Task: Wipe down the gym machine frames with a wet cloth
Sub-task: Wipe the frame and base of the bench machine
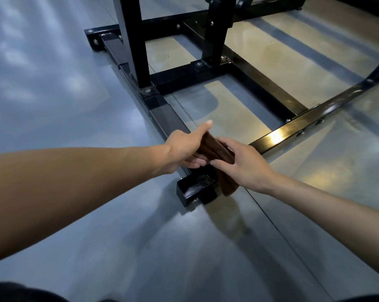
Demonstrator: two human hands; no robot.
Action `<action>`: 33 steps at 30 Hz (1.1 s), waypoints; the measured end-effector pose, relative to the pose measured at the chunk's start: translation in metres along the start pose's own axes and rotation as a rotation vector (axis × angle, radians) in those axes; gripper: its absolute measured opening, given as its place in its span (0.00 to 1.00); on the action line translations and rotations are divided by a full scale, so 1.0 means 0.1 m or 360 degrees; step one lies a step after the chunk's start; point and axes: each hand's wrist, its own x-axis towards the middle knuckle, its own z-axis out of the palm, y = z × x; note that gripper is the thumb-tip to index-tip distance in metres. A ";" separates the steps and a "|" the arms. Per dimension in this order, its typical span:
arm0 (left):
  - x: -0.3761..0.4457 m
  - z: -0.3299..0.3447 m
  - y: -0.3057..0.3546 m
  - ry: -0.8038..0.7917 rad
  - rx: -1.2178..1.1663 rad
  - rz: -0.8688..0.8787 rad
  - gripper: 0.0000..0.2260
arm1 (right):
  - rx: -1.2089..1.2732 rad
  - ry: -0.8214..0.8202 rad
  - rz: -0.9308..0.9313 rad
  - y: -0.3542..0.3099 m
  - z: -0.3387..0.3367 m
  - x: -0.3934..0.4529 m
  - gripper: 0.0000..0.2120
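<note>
both hands, left (pixel 185 152) and right (pixel 244 165), grip a folded brown cloth (pixel 214 150) over the glossy black square-tube frame (pixel 166 115).

Glossy grey floor (pixel 64 105) (light reflections), black machine frame (pixel 169 118) resting directly on it w/ bolted base bars

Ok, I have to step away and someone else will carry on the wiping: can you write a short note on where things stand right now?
Left hand: grips the brown cloth, thumb stretched forward.
Right hand: fingers curled on the same cloth; its lower end hangs down beside the frame's near corner.
Cloth sits at the near end of the long black floor rail, where the shiny cross rail meets it.
Done: cannot tell which parts have been wiped.
Left: the floor rails and the uprights, judged untouched from here.
</note>
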 end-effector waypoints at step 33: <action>0.02 0.13 -0.35 0.0096 0.1741 0.0793 0.11 | 0.1530 0.0341 0.1246 0.26 -0.15 0.02 0.27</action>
